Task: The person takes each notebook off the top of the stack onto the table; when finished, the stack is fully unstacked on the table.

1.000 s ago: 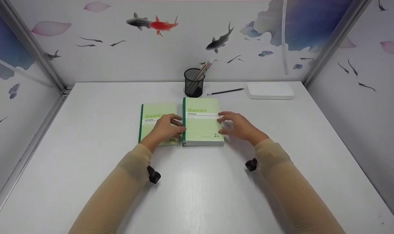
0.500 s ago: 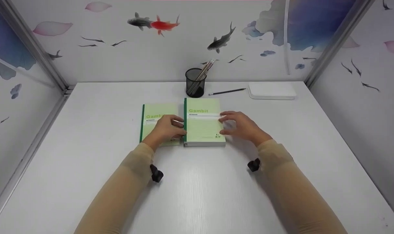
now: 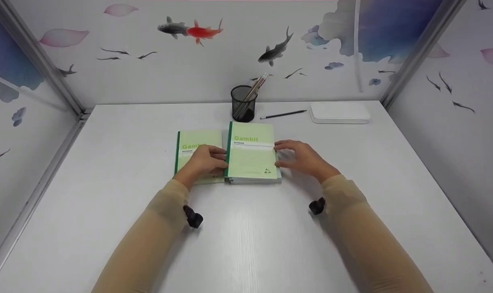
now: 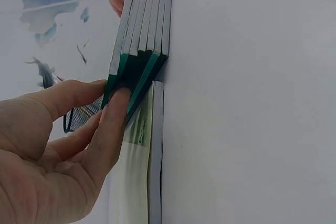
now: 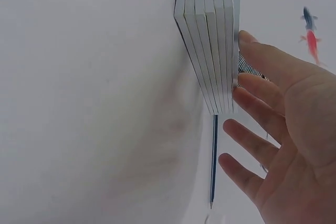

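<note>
A stack of pale green notebooks (image 5: 205,40) with dark green spines lies in the middle of the table. Its top notebook (image 3: 252,156), marked "Gambit", sits shifted a little left of those beneath. My left hand (image 3: 205,161) holds this notebook at its spine; the left wrist view has the thumb and fingertips right at the green spine edges. Along the opposite edge my right hand (image 3: 305,159) holds it by thumb and fingertips, while the other fingers (image 5: 247,132) extend free. Another green notebook (image 3: 200,138) lies left of the stack, partly hidden by my left hand.
Behind the stack stands a black mesh pen holder (image 3: 243,108) with several pencils. A dark pencil (image 3: 283,114) lies beside it, and a flat white case (image 3: 340,113) rests at the back right. Printed walls (image 3: 120,81) border the table (image 3: 246,244).
The top notebook has slid slightly left off the stack, showing the edges of those beneath at the right. My left hand has shifted slightly left with it; the right hand stays nearly in place.
</note>
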Motion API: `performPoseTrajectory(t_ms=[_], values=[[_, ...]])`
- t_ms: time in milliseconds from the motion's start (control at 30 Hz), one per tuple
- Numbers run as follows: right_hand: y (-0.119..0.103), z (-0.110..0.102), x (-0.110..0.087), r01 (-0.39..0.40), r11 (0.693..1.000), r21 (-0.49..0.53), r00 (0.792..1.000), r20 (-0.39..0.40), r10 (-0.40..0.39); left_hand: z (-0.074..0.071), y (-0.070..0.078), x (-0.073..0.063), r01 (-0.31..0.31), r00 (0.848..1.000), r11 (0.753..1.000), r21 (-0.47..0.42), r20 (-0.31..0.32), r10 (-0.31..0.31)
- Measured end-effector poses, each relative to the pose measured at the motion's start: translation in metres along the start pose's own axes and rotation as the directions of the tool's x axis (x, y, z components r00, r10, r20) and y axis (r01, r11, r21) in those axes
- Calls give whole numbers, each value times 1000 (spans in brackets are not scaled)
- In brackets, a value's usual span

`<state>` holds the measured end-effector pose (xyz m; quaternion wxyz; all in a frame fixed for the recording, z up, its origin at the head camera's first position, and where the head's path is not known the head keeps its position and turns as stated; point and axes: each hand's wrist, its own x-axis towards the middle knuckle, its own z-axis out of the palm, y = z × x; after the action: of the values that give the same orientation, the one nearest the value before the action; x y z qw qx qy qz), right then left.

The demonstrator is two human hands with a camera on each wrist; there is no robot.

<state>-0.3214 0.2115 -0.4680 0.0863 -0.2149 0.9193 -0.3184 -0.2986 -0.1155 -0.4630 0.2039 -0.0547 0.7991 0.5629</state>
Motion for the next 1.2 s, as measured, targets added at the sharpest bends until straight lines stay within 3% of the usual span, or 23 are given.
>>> performPoseTrajectory(t_ms=[367,533,867,1033,1200], values=[[-6,-4,-5,26,988,-150,996,86,-13,-11,-8,-5,-42,992,991,-131,112,57],[-10,-3,-4,20,985,-173,994,107,-1,-19,-13,-10,-71,992,980,-185,86,88],[-7,-1,-3,-45,992,-118,992,110,58,-44,-27,-27,-58,997,958,-281,41,72],[-5,-1,-4,-30,993,-110,994,104,41,-63,-35,-38,-56,998,951,-306,23,66],[-5,1,-4,-8,996,-89,994,106,17,-88,-43,-56,-58,998,960,-275,0,60]])
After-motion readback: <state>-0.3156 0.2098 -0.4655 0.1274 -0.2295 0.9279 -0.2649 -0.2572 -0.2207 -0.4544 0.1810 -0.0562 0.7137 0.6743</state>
